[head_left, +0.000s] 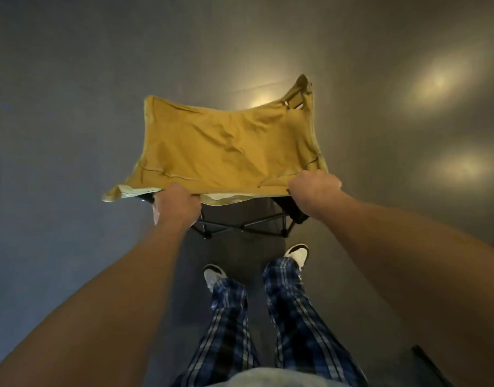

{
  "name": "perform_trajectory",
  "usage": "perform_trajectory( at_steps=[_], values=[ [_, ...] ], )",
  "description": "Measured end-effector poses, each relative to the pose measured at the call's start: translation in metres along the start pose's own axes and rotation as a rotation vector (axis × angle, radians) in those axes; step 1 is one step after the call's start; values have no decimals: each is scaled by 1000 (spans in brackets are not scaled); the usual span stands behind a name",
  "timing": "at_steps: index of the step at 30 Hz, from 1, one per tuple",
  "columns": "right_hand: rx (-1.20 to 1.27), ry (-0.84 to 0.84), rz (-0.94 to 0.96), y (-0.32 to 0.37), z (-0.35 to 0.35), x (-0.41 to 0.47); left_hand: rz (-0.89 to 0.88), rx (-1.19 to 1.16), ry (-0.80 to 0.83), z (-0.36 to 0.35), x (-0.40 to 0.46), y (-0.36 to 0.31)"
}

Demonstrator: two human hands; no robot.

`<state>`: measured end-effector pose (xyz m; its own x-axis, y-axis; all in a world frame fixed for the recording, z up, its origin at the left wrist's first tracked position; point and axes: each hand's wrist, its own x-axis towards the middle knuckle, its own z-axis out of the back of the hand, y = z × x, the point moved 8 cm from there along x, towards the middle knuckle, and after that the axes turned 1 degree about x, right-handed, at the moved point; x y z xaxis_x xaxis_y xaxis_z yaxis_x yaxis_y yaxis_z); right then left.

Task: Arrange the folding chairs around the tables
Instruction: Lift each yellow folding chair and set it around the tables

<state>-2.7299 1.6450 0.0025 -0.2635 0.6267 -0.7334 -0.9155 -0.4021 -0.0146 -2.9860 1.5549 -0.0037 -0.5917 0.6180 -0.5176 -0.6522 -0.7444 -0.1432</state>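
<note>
Left hand and right hand each grip the near fabric edge of a mustard folding chair above a grey floor

A grey floor with light glare, plaid trousers, and seemingly white shoes.
</note>
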Motion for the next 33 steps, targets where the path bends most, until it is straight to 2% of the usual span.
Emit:
perform_trajectory(
  at_steps=[5,12,18,25,28,33],
  values=[
    [61,17,-145,-156,13,-36,-192,47,9,-8,-29,-177],
    [219,-56,-447,-374,12,-103,-580,151,60,-50,-90,-428],
    [302,-129,-667,-533,29,-136,-851,215,66,-71,-142,-636],
    [446,-167,-857,-699,64,-135,-1057,316,100,-100,-172,-857],
    [484,-181,-897,-753,74,-142,-1097,333,112,-105,-192,-924],
    [568,-113,-983,-863,69,-156,-1235,372,165,-142,-241,-1052]
  ],
)
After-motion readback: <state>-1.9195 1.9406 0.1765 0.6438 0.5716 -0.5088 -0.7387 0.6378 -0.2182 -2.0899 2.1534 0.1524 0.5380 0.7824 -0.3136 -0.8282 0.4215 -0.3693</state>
